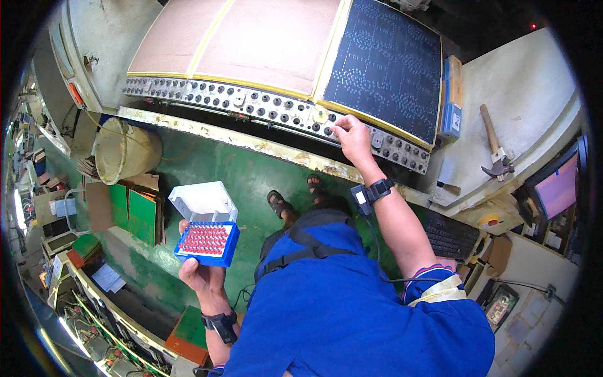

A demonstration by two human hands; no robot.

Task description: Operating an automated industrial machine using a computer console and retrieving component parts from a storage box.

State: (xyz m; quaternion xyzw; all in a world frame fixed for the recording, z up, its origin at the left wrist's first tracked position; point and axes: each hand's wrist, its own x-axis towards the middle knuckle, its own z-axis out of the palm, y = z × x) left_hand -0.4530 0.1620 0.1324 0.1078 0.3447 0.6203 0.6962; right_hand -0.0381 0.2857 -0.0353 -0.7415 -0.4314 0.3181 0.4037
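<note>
My left hand (pixel 206 275) holds up a blue plastic box (pixel 230 246), its clear lid (pixel 204 200) swung back. Inside, rows of small red-collared bits (pixel 206 239), which look like drill bits, stand in a white insert. My right hand (pixel 353 139) is at a metal strip (pixel 217 94) fitted with rows of round black holders, along the front of a machine bed. Its thumb and fingers are pinched together over the holders, just right of a pale round knob (pixel 320 114). Whatever lies between those fingertips is too small or hidden to make out.
Behind the strip lie tan boards (pixel 264 44) and a dark, hole-patterned panel (pixel 386 69) edged in yellow tape. A hammer (pixel 493 144) rests on the right-hand surface, near a keyboard (pixel 449 235) and a screen (pixel 558 187). A bucket (pixel 125 151) and green boards (pixel 142 217) stand at left.
</note>
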